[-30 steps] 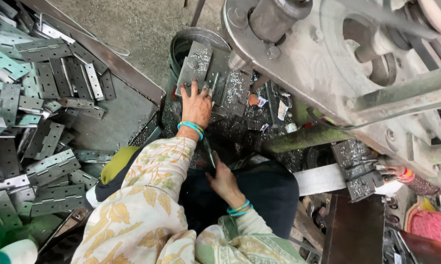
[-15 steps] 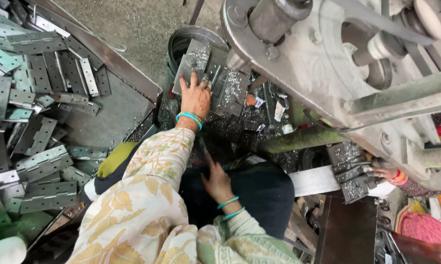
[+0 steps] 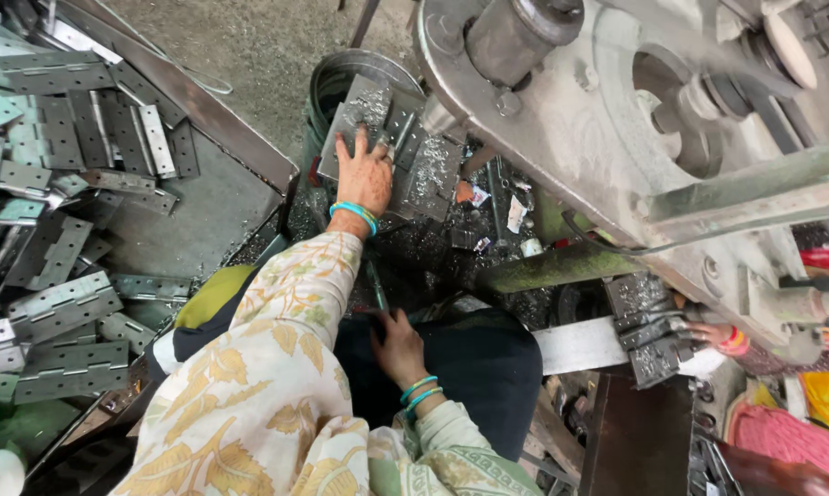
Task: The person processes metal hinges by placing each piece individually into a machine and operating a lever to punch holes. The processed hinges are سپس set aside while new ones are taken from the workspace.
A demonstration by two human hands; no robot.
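Your left hand (image 3: 365,179) lies flat, fingers spread, on the far hinge plates (image 3: 391,138). Your right hand (image 3: 398,347) rests near your lap; its grip cannot be told.

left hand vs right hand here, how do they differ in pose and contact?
The left hand reaches far forward, fingers spread flat on the metal plates; the right hand stays close over the dark lap, fingers curled, seemingly on a thin tool. Both wear turquoise bangles at the wrist.
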